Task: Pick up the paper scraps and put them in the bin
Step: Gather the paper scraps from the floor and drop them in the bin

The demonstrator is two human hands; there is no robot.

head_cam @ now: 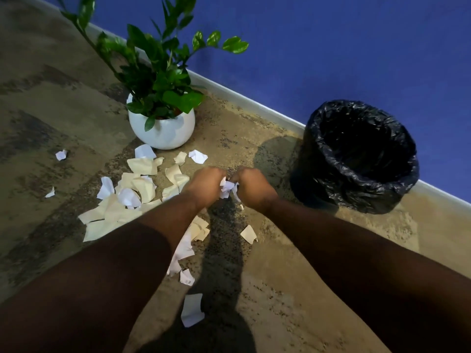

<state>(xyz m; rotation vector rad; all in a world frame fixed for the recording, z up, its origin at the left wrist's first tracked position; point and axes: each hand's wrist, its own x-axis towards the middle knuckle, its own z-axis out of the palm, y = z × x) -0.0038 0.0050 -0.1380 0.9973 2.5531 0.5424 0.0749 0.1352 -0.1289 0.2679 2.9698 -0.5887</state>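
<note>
White and cream paper scraps [132, 192] lie scattered over the carpet, most of them left of my hands. My left hand [206, 186] and my right hand [252, 189] are close together above the floor, both closed around a small bunch of white scraps [227, 188] that shows between them. The bin [356, 154], lined with a black plastic bag, stands to the right by the wall, its mouth open and dark inside. More scraps [192, 309] lie under my forearms, and one cream piece [249, 233] sits between them.
A white round pot with a green leafy plant [163, 126] stands by the skirting board, just behind the scrap pile. A blue wall [331, 47] runs diagonally behind the plant and bin. Two small scraps [61, 154] lie apart at the far left.
</note>
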